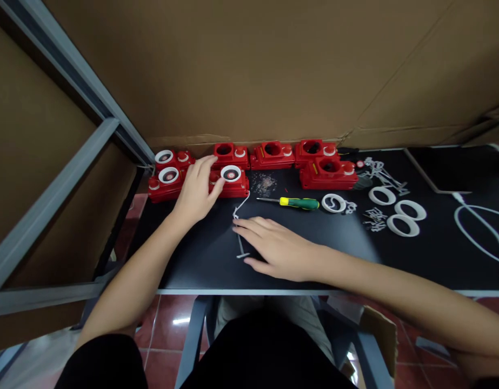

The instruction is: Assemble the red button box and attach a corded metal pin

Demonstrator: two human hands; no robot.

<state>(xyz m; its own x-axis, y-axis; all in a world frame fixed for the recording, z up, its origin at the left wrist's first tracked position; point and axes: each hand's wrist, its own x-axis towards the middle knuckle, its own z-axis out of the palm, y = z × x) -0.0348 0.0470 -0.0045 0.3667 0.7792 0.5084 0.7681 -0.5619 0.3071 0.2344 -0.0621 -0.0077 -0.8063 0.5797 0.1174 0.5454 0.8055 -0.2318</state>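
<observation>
My left hand [197, 186] reaches over a red box [237, 188] with a white ring [231, 173] on its top. Its fingers are spread, the thumb near the ring; whether they touch the box I cannot tell. My right hand [275, 247] lies low over the table with its fingers stretched out. Under and beside its fingertips is a small grey T-shaped piece [240, 243], joined by a white cord [243, 204] to the box's front right corner. Left of my left hand, two more red boxes [166, 190] carry white rings.
Several red boxes with ring-less round openings [272, 156] stand along the cardboard wall. Nearer are a green-and-yellow screwdriver [300, 203], loose white rings [403, 225], screws [374, 220], corded T-shaped pieces [385, 175] and crumbs [263, 185]. A tablet [439, 167] with a white cable lies right.
</observation>
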